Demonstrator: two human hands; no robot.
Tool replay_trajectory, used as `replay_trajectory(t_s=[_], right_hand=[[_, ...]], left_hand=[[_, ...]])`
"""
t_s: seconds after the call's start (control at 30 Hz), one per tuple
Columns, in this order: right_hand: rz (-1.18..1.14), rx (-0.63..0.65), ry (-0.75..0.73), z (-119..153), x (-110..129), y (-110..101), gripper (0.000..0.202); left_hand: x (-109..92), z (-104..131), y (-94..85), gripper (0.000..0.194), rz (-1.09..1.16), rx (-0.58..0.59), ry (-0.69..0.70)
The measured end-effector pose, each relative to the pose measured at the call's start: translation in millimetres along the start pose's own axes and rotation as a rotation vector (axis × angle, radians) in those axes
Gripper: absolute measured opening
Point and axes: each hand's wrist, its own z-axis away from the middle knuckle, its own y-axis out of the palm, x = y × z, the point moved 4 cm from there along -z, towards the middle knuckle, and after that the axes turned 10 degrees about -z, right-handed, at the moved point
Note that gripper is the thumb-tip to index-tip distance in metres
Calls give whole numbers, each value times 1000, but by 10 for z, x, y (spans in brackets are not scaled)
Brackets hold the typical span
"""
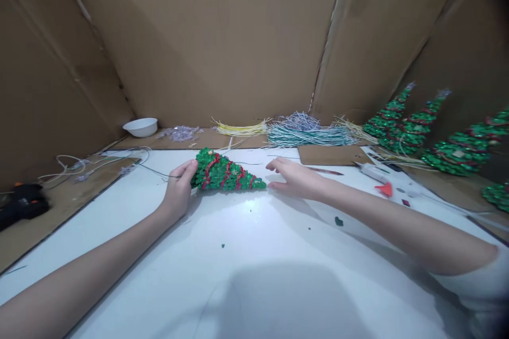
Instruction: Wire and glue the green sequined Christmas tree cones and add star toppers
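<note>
A small green beaded Christmas tree (230,172) with red garland lies sideways over the white table, its tip pointing right. My left hand (181,185) grips it by the wide base, fingers wrapped around the edge. A thin dark wire runs out to the left from behind that hand. Just beyond the tip, my right hand (292,177) hovers with thumb and fingers apart and nothing between them. Whether its thumb touches the tip, I cannot tell.
Behind lie yellow wires (242,128), green wires (310,136), clear beads (181,133) and a white bowl (140,127). A black glue gun (23,204) sits left. Several finished trees (457,148) and a white-and-red tool (376,175) are right. Cardboard walls (207,47) surround the table (178,286).
</note>
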Motion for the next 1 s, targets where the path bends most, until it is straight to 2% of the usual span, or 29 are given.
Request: replay_trajectory(t_s=[0.1, 0.2, 0.3, 0.4, 0.53, 0.67, 0.83, 1.0], right_hand=[[-103, 43, 19, -135, -8, 146, 38], [-203, 82, 37, -116, 30, 258, 42], [-249, 15, 52, -28, 64, 346, 39], [-273, -75, 63, 46, 56, 423, 30], [-351, -99, 71, 77, 25, 482, 20], [-375, -38, 81, 107, 70, 489, 16], [-415, 78, 162, 178, 170, 469, 15], [-522, 162, 186, 191, 198, 480, 13]], left_hand=[[14, -58, 18, 32, 148, 38, -58], [35, -91, 24, 34, 266, 28, -131], [63, -101, 30, 33, 360, 34, -217], [98, -96, 22, 22, 404, 86, -319], [103, -116, -1, 13, 398, 146, -417], [17, -186, 21, 18, 348, 169, -507], [-99, -264, 89, 15, 299, 238, -636], [-95, -290, 119, 14, 299, 300, -716]])
